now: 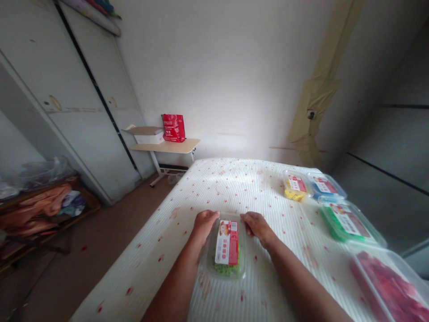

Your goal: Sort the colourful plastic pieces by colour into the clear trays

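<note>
A clear plastic container (227, 243) with light green pieces inside lies in front of me on the white patterned bed cover (228, 183). A red and white label covers much of its lid. My left hand (205, 224) has its fingers closed at the far left corner of the container. At the far right corner, my right hand (256, 226) pinches the rim with curled fingers. The container appears to rest flat, with its lid on.
To the right sit a box with yellow pieces (295, 185), a blue one (325, 187), a green one (350, 223) and a larger tub of pink-red material (392, 286). A small table (182, 146) by the wall bears a red bag (173, 128) and a white box (149, 137).
</note>
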A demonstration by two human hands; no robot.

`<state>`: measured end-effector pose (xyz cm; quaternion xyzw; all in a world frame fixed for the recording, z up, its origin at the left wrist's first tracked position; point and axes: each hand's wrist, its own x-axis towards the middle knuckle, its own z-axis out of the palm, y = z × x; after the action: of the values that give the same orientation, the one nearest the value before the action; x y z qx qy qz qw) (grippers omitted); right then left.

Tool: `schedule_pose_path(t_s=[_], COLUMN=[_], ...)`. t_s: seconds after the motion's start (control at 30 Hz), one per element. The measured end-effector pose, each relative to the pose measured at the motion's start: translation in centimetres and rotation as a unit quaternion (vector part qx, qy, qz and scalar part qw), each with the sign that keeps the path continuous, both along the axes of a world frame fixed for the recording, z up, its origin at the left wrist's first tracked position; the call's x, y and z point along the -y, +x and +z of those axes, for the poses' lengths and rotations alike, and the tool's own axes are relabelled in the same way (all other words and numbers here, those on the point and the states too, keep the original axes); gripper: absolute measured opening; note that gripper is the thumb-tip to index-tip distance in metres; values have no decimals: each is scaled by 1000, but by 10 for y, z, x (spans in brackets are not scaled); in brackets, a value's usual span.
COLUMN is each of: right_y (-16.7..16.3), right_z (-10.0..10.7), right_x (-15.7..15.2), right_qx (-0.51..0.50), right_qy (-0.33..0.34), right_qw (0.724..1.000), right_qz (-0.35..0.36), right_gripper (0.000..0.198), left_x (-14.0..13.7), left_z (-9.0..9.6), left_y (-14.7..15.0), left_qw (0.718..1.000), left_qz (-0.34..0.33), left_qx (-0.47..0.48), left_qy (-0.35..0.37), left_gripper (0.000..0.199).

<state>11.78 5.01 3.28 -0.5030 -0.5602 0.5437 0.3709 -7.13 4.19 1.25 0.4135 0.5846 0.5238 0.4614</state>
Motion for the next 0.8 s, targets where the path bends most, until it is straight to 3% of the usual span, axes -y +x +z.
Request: schedule_pose_path(t_s=[0.57,0.8], right_y=[-2,-2], right_z=[-9,-18], right_x=[-1,-3], right_qx=[-8,46], right_qy=[24,64], right_qw=[1000,997], right_qz=[-7,-8], right_gripper=[34,32], left_x=[-2,0], left_z=[-10,-7], left_y=[-2,-2], left_qw=[1000,999], left_qz=[-22,-34], left_qx=[-5,-23], left_qy=[18,24], left_gripper=[31,31])
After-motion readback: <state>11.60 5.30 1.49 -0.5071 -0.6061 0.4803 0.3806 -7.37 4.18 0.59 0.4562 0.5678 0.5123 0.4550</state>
